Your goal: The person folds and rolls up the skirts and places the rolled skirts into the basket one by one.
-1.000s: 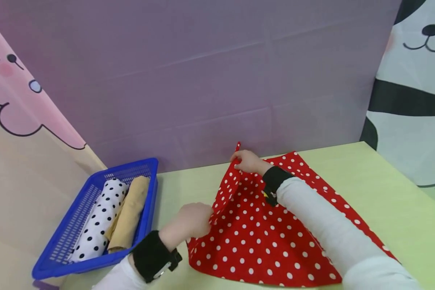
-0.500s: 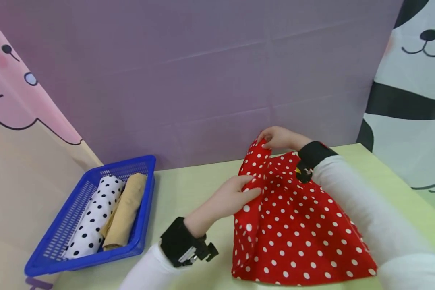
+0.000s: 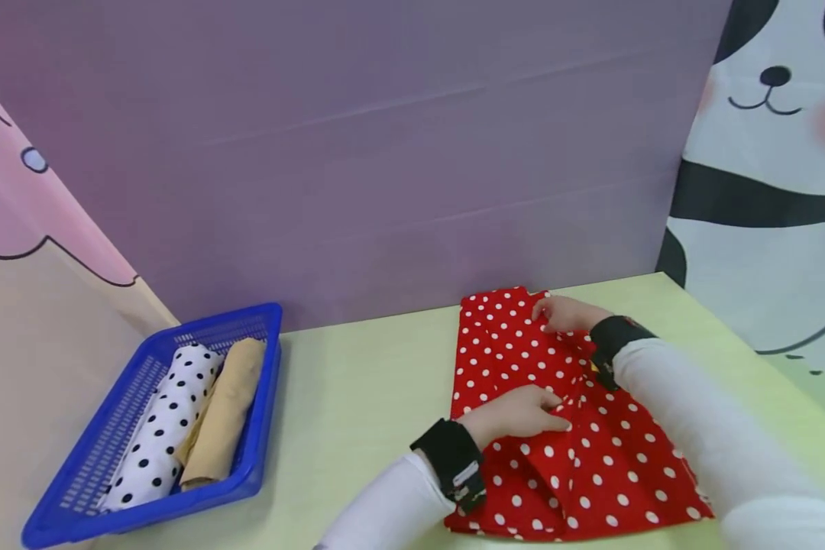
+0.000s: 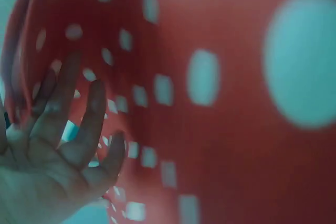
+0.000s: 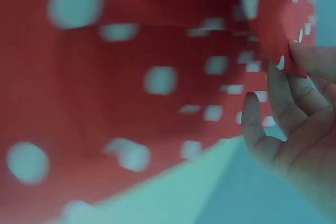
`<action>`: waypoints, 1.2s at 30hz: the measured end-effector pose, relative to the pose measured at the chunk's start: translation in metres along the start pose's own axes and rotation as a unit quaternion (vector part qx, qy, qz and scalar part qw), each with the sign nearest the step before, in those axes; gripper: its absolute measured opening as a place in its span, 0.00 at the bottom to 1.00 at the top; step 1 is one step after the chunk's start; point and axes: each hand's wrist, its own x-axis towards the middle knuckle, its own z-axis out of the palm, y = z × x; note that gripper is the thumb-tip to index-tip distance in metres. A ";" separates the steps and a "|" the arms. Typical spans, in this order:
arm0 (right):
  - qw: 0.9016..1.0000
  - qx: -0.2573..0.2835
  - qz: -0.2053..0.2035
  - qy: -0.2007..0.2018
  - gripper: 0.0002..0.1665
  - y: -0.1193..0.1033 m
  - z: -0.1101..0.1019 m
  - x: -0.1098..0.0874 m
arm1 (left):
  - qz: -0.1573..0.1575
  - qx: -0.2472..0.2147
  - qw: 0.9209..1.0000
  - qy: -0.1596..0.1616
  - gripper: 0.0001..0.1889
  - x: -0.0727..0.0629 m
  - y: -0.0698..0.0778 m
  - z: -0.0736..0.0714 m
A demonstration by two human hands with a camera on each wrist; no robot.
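A red cloth with white dots (image 3: 502, 344) lies partly folded over itself on the table, bunched near its middle. My right hand (image 3: 567, 313) is at the cloth's far edge. In the right wrist view, its thumb and forefinger pinch a corner of the cloth while the other fingers stay loose. Across the nearer part of the fold lies my left hand (image 3: 516, 412), touching the fabric. The left wrist view has its fingers (image 4: 94, 108) spread and fairly straight, with cloth hanging close around them. Its thumb is mostly out of sight there.
Left of the cloth stands a blue plastic basket (image 3: 270, 397). Inside are a rolled white cloth with black dots (image 3: 168, 420) and a rolled tan cloth (image 3: 227, 412). The pale table (image 3: 357, 382) ends at a purple-grey backdrop (image 3: 385, 191).
Both hands have moved rightward, carrying the cloth's left side over onto the rest of it. The raised far edge has come down, and the left hand now lies on the folded layer.
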 end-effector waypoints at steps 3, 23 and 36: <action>0.999 0.022 0.024 -0.016 0.14 0.009 0.017 0.004 | -0.028 0.016 0.999 -0.016 0.06 -0.002 -0.016 0.002; 0.984 0.155 0.084 0.011 0.24 -0.011 0.039 0.027 | -0.130 0.053 0.989 0.043 0.18 -0.057 -0.087 -0.062; 0.987 0.143 0.074 -0.020 0.23 -0.012 -0.019 0.009 | 0.046 -0.055 0.983 0.168 0.08 -0.080 -0.011 -0.091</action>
